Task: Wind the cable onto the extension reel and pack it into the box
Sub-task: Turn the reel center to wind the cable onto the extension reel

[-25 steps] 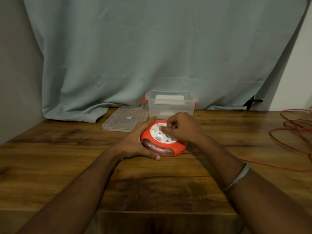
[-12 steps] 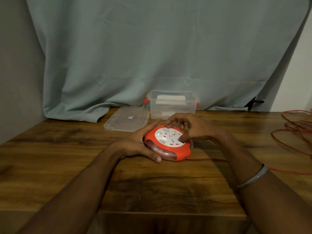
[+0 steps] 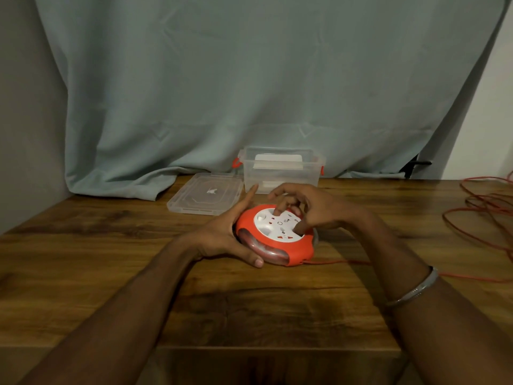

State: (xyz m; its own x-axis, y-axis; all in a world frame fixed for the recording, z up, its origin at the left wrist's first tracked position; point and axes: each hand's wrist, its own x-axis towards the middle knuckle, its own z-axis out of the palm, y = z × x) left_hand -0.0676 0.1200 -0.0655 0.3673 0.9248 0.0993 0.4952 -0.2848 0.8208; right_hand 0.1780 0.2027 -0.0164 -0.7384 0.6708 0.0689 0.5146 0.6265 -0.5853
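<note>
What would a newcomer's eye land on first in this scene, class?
First, the round orange-and-white extension reel at the middle of the wooden table, cupped by the left hand while the right hand presses fingers onto its white face. Next, the loose red cable sprawled at the right edge, and the clear plastic box behind, its lid lying beside it.

Under my fingers (image 3: 278,210) sits a round orange plastic reel (image 3: 274,236) with a white socket face, trailing thin orange cable (image 3: 472,226) across the dark-grained brown wooden desk (image 3: 111,273); behind, a clear plastic box (image 3: 280,169) with orange latches.
</note>
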